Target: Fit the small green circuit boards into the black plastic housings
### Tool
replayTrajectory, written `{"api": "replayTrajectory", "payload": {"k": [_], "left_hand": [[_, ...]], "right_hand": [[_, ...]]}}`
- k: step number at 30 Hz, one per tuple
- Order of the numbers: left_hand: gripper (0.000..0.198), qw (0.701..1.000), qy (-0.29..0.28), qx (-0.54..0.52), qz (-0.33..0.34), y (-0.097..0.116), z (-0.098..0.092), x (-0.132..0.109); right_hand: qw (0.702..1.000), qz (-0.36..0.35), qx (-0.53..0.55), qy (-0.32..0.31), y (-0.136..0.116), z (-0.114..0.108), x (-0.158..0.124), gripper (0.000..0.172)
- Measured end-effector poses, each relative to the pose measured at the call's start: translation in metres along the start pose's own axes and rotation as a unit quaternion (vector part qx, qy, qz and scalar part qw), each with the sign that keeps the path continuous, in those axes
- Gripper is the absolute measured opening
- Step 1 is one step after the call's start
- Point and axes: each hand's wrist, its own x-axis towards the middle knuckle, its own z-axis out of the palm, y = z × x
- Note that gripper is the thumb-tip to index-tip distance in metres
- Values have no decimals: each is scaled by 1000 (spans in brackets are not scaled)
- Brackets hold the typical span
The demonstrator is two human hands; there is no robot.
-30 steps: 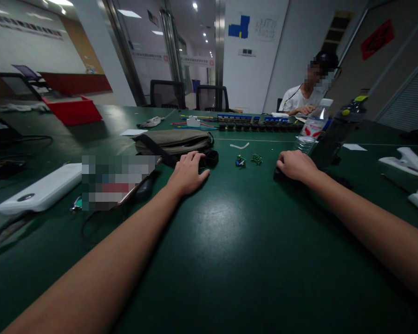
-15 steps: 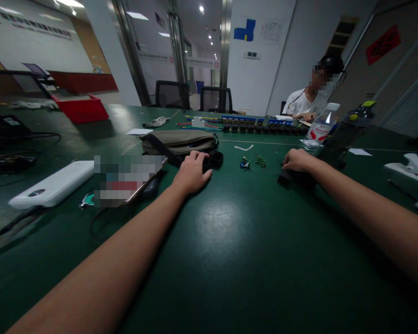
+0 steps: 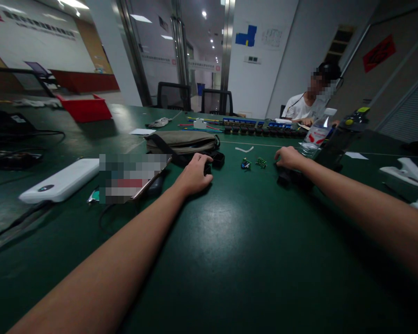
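My left hand curls its fingers around a small black box-like piece, mostly covered by the hand. Just past the fingertips, an open black box rests on the table beside a grey-green pouch. My right hand is closed, fingers bent and pressed together, over small dark blocks. Whether anything is pinched in it is hidden. Between the hands lie a small circuit board with a blue part and a green circuit board.
A clear water bottle and a tall dark bottle stand behind my right hand. On the left are a tablet-like device, a white power bank and a red bin. A person sits across the dark green table.
My left fingers have closed further round the small black piece, which shows more now. My right hand has shifted slightly left. The whole view has moved a little.
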Motion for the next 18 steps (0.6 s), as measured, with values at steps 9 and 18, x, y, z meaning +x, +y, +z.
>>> {"api": "replayTrajectory", "payload": {"k": [9,18], "left_hand": [[42,1000,-17,6,21,13,-5,-20],[46,999,-42,-3,14,13,-6,-24]], "right_hand": [[999,-13,35,6,-9,-2,-6,32],[996,-61,67,-3,-54,-11,-9,40]]}}
